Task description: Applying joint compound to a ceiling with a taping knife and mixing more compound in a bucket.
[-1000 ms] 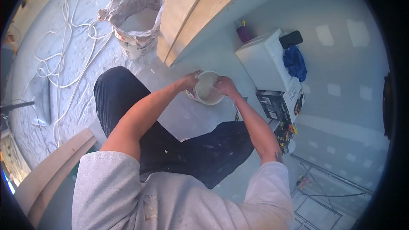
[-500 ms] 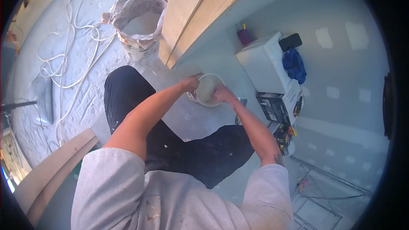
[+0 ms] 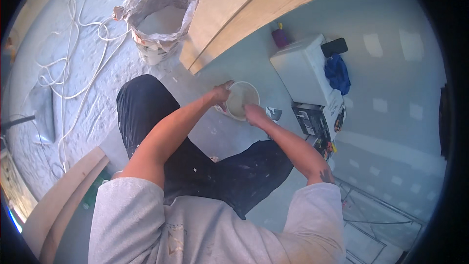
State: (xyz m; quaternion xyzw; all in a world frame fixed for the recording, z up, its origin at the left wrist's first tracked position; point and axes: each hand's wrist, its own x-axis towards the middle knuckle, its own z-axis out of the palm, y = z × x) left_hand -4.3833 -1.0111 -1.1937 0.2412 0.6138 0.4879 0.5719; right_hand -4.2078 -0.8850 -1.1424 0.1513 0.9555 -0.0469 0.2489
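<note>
A small white bucket [image 3: 238,84] stands on the floor between my knees, with a pale mix inside. My left hand [image 3: 222,92] is closed on its left rim and tilts it slightly. At the near right edge of the opening is my right hand [image 3: 255,115], curled into a fist. Whatever it grips is hidden behind the fingers and the rim. Just right of this fist lies a small flat dark-and-white item [image 3: 274,113], too small to make out.
Farther left, an open paper sack [image 3: 146,17] of white powder sits in a bucket near a loose white cord [image 3: 73,63]. Wooden boards [image 3: 229,5] jut in from above. At right are a white box [image 3: 298,71], a blue cloth [image 3: 337,73] and tools [image 3: 322,147].
My right hand has come up from inside the bucket to its near right rim. My left hand stays on the rim. The view has shifted slightly.
</note>
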